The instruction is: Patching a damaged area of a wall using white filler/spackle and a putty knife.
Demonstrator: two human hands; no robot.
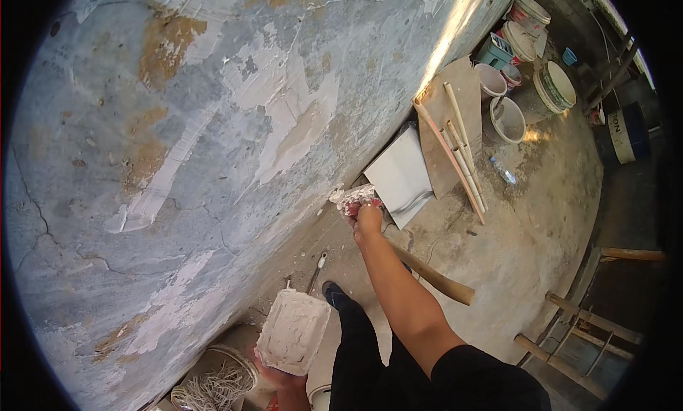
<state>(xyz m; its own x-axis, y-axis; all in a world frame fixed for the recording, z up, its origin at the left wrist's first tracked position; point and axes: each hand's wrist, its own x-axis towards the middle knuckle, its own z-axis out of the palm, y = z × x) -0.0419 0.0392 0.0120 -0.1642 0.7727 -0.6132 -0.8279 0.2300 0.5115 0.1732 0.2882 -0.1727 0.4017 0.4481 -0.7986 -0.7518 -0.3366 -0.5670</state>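
My right hand [367, 217] is closed around a putty knife [356, 194] whose blade is coated with white putty. It is low, close to the foot of the wall, though I cannot tell whether the blade touches it. My left hand [279, 377] grips the lower edge of a rectangular tray [260, 345] from below. Thick off-white putty [295, 326] covers the tray's face. The blue-grey wall [92, 176] carries pale putty patches, brown stains and cracks.
Below left stands a bucket [249, 361] full of stringy material. A long-handled tool [318, 270] lies by my foot. Farther right are white sheets [402, 173], a brown board [448, 91], poles [466, 162], a plastic bottle [503, 171], several buckets [506, 119] and a wooden ladder [569, 350].
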